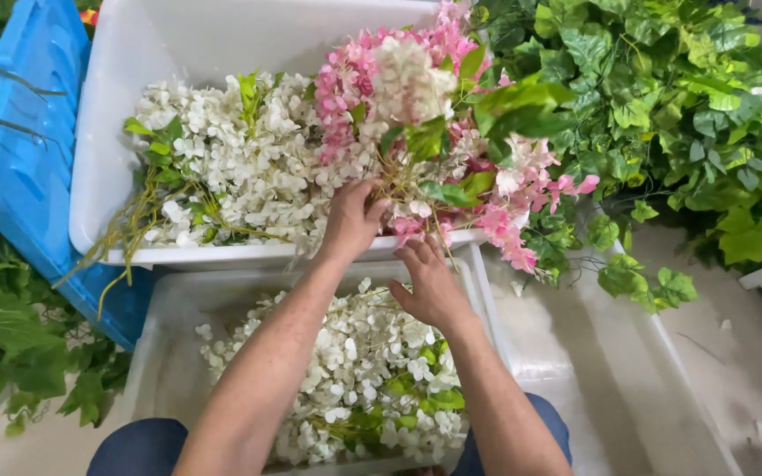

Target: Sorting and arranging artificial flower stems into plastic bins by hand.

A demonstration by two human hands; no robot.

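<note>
Blue plastic lid (11, 167) sits far left, leaning beside the upper white tub (134, 53), w/ loose green leaves (11, 353) around it on the floor. Inside that tub we see a heap of white artificial blossoms (231, 159), thin yellow-green stems trailing over the rim at left. Below it, a second white tub (165, 353) holds more loose white flowers (354, 370), right btwn our knees.

Our left hand (350, 220) is up at the rim of the upper tub, fingers curled and pinching the stems of a pink-and-white flower bunch (425, 97). The bunch lies across the tub's right end, its pink sprays spilling over the edge. Our right hand (429, 282) is just below and beside it, fingers bent up to the lower stems; whether it grips or only touches, we can't tell.

We judge the bunch light and floppy: fabric petals, thin wiry stems, prob. easy to tangle or shed. Best taken where stems gather, not by the blooms.

Right: a clear plastic bin (628, 370) and a big mound of green leaf garlands (663, 106).
</note>
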